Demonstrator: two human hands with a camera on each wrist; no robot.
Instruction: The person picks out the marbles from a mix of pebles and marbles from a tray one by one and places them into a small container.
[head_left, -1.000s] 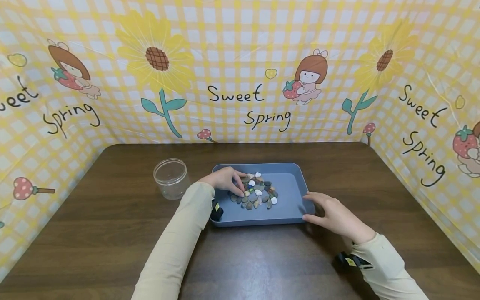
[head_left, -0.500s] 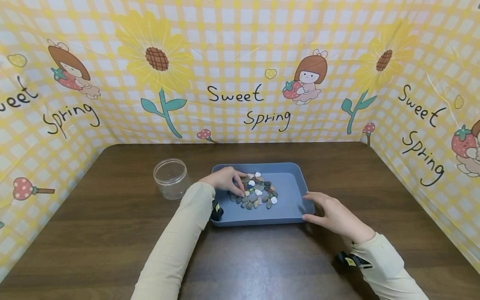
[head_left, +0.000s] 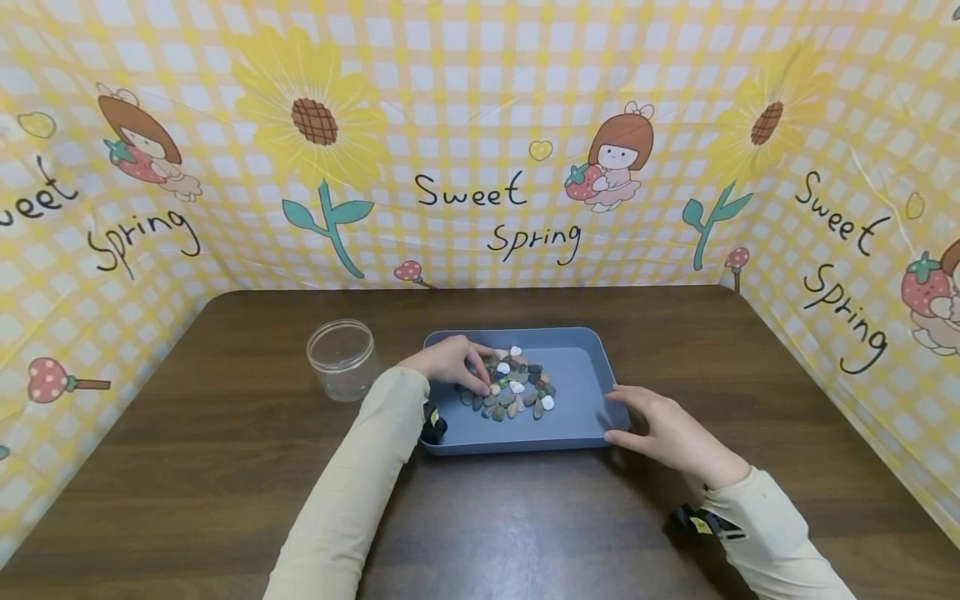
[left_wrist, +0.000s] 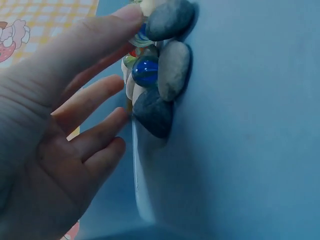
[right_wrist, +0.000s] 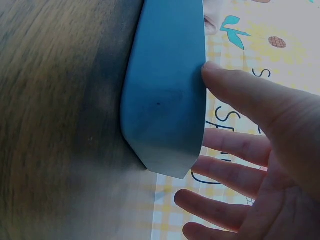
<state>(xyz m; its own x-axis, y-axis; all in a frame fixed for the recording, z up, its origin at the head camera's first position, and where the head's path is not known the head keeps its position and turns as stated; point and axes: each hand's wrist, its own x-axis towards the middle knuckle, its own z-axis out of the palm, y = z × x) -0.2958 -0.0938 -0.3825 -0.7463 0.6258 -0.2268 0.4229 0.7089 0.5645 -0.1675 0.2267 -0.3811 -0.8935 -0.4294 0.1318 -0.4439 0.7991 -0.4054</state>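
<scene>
The left hand [head_left: 450, 360] lies inside the tray [head_left: 577, 371], its fingers stretched and slightly spread over the near-left edge of the stones [head_left: 513, 387]. In the left wrist view one fingertip [left_wrist: 131, 12] touches a grey stone [left_wrist: 170, 19], with a blue glass bead [left_wrist: 145, 71] just below it. Whether any stone is actually pinched I cannot tell; from the head view the fingertips are lost among the pile. The right hand [head_left: 663, 429] rests spread against the tray's right wall, the thumb [right_wrist: 235, 87] on the wall and the other fingers loose beside the corner (it steadies rather than grips).

The stones sit in a loose heap directly under and just right of the left hand. A clear jar [head_left: 342, 358] stands open on the worktop [head_left: 225, 433], just left of that hand's wrist.

The step in hand looks like picking stones out of the heap. The next move calls for closing thumb and finger on a single stone without dragging its neighbours, while the right hand keeps the tray from sliding.
</scene>
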